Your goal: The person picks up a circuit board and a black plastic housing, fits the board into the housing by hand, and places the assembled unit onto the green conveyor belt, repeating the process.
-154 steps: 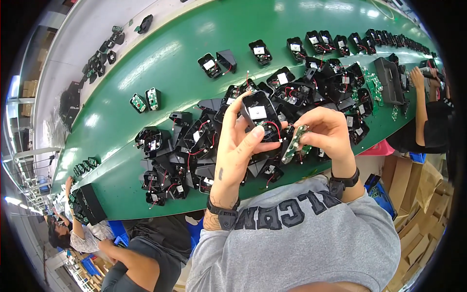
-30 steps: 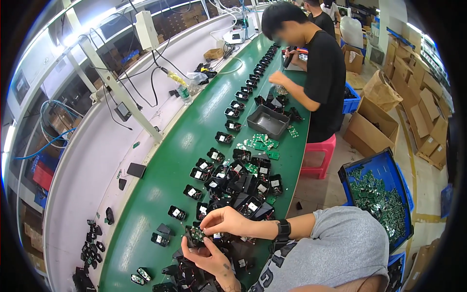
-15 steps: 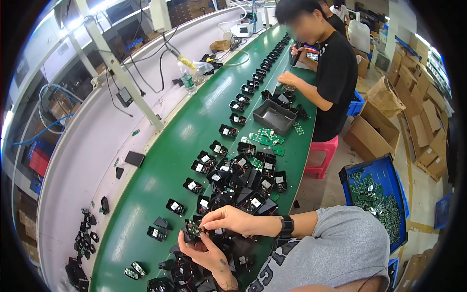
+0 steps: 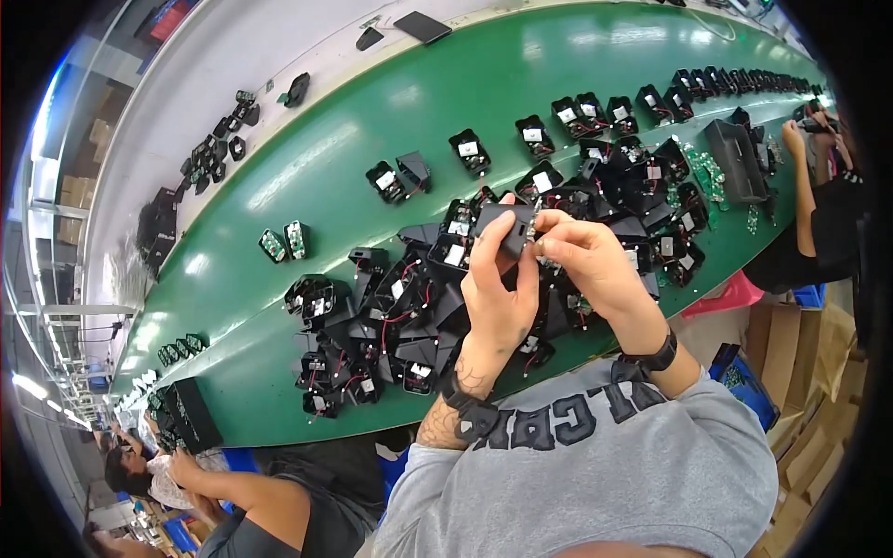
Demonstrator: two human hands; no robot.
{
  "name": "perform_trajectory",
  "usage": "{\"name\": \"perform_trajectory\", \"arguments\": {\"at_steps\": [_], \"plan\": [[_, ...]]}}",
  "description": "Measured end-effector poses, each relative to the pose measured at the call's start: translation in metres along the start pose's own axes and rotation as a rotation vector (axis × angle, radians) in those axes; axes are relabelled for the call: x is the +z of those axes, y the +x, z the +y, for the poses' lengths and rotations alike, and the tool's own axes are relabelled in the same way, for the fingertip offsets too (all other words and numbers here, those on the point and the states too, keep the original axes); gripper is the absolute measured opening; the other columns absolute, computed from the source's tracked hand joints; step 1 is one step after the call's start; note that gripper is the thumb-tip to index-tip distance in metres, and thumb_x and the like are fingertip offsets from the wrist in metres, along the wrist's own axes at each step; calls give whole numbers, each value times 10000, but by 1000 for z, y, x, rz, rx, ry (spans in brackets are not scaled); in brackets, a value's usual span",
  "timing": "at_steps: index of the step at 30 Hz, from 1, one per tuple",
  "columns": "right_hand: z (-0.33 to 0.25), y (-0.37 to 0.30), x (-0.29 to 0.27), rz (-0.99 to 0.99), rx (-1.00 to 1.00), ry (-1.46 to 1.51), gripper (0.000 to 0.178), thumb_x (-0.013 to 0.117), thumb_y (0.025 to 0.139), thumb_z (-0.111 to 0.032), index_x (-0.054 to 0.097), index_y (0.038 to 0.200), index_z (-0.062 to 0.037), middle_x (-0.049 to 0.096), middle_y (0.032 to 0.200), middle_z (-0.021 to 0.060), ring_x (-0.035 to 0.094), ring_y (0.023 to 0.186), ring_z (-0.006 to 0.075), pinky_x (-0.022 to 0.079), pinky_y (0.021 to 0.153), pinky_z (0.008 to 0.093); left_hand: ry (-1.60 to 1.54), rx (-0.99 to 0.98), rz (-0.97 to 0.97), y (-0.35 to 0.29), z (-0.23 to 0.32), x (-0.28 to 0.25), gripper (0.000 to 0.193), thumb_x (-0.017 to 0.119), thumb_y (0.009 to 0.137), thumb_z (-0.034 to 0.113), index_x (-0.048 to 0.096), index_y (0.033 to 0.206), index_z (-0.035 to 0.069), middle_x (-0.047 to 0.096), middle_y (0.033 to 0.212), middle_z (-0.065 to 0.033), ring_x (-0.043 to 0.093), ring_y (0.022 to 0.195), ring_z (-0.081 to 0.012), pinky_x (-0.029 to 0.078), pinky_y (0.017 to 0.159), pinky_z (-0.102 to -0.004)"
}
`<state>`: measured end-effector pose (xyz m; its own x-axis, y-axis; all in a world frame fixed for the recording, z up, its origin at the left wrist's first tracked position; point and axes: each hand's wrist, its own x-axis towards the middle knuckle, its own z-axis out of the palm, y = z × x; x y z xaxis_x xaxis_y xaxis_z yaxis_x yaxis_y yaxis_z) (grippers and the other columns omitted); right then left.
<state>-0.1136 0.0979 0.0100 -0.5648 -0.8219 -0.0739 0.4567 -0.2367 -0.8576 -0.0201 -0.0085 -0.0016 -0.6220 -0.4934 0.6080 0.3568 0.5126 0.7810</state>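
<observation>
Black casing [image 4: 514, 236] held against a circuit board [image 4: 532, 224].
Left grip [image 4: 500, 307] clasps the casing, right grip [image 4: 595, 265] pinches the board — seemingly a fitting step, calling for careful alignment.

We're looking through one head-worn fisheye, the left of its pair, aimed down past the wearer's grey shirt [image 4: 595, 474] at the left hand [image 4: 500, 293] and right hand [image 4: 595, 270], fairly close and near mid-frame. It faces across the long green workbench [image 4: 344, 139], so wide that we catch its edges bending and cardboard [image 4: 786, 349] way off right.
</observation>
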Motion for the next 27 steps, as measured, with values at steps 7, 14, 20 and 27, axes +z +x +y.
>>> {"name": "perform_trajectory", "arguments": {"at_steps": [7, 14, 20, 27], "plan": [[9, -1, -2, 17, -17, 60, 110, 674, 845, -76, 683, 871, 30, 530, 1123, 41, 521, 960, 117, 415, 844, 262, -75, 37, 23, -5, -3, 0, 537, 581, 812, -124, 372, 1281, 31, 482, 1289, -296, 612, 1048, -329, 567, 777, -332], [4, -2, -2, -8, -22, 48, 133, 661, 861, -125, 654, 846, 7, 518, 973, 16, 487, 915, 119, 379, 831, 262, 5, 49, -41, -4, -2, -1, 505, 582, 870, -52, 319, 1286, 60, 449, 1322, -278, 604, 1049, -241, 554, 756, -280], [7, -2, -4, 16, -49, 81, 96, 671, 843, -74, 680, 861, 20, 538, 1050, 22, 508, 867, 86, 402, 778, 240, -59, 47, 8, -6, -3, 1, 540, 609, 789, -116, 404, 1263, 42, 508, 1271, -278, 612, 1057, -343, 569, 748, -322], [9, -5, -5, 0, 31, 80, 90, 649, 866, -97, 614, 891, -18, 545, 940, 4, 536, 905, 109, 433, 834, 277, 60, 101, -17, -9, -4, -4, 531, 614, 769, -109, 445, 1252, 33, 559, 1211, -243, 623, 1031, -341, 576, 717, -323]]}}
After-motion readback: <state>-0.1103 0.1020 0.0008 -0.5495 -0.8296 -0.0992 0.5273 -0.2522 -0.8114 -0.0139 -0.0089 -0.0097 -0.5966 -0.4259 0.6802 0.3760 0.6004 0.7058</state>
